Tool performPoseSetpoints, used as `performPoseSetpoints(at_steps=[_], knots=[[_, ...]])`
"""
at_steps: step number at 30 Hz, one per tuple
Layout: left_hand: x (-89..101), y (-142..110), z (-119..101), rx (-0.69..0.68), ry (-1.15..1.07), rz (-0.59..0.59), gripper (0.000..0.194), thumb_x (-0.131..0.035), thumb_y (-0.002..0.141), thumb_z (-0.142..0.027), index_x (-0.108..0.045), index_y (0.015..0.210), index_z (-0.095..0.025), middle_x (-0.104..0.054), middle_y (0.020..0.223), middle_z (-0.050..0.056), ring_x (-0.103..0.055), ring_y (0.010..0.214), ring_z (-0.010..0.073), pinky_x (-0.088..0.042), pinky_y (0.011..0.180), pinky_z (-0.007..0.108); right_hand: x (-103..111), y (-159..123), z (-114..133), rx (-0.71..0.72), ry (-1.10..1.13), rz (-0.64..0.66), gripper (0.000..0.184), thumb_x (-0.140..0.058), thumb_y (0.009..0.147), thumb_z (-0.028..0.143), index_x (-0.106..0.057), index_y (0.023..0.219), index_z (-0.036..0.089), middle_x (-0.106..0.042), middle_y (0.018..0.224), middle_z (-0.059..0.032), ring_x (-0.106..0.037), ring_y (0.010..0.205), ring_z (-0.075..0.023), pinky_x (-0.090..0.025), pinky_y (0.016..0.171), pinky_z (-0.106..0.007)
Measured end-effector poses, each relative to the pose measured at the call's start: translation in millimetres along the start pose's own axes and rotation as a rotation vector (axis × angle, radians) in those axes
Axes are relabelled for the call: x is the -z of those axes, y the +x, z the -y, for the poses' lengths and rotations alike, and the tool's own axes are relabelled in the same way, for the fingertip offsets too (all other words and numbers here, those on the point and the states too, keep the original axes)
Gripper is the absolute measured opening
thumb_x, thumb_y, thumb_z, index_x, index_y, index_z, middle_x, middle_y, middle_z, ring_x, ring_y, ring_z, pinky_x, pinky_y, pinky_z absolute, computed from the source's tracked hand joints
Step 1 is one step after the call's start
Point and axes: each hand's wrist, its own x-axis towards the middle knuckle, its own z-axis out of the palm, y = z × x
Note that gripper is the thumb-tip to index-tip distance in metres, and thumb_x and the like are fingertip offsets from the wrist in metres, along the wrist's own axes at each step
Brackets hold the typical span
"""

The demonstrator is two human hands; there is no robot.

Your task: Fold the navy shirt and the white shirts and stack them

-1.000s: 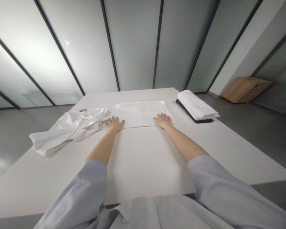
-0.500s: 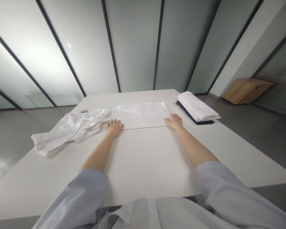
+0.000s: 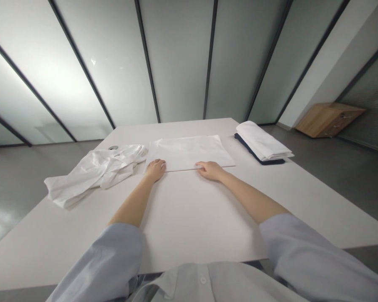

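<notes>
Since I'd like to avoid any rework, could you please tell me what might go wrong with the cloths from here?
If the left hand and right hand pull unevenly at its near edge, the flat white cloth might skew or crease. The left hand might also brush the rumpled white cloth close by. The folded white cloth could slide if its dark base were bumped.

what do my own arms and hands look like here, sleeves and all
Both arms wear loose sleeves of smooth, pale grey-lilac fabric, ending around the elbows and leaving the forearms uncovered. The left hand and right hand are bare, with no gloves. No watch, bracelet or cable shows on either wrist, and no markings stand out on the sleeves.
</notes>
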Motion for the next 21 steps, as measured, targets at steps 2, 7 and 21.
performPoseSetpoints(at_steps=[2,7,21], knots=[[1.7,-0.3,-1.3,-0.005,0.005,0.014,0.039,-0.038,0.094,-0.026,-0.061,0.124,-0.018,-0.060,0.131,0.010,-0.056,0.119,0.0216,-0.040,0.104,0.032,-1.6,-1.3,10.3,0.032,-0.055,0.038,0.044,-0.050,0.092,0.037,-0.059,0.134,0.026,-0.075,0.098,-0.0053,-0.068,0.089,-0.0225,-0.046,0.080,-0.029],[6.9,-3.4,-10.3,-0.006,0.049,0.068,0.037,-0.038,0.094,-0.031,-0.064,0.119,-0.021,-0.064,0.127,0.009,-0.058,0.116,0.0231,-0.042,0.101,0.035,1.4,-1.1,6.5,-0.026,-0.049,0.045,0.044,-0.048,0.093,0.043,-0.060,0.133,0.028,-0.070,0.120,-0.0047,-0.066,0.104,-0.0239,-0.047,0.088,-0.031],[15.0,-18.6,-77.3,-0.299,-0.340,0.301,0.036,-0.052,0.087,-0.043,-0.074,0.105,-0.022,-0.075,0.099,0.004,-0.069,0.089,0.0208,-0.049,0.085,0.029,-9.7,12.7,-55.1,-0.327,0.002,-0.076,0.052,-0.030,0.099,0.044,-0.038,0.147,0.025,-0.047,0.147,-0.0100,-0.044,0.132,-0.0274,-0.035,0.106,-0.040]])
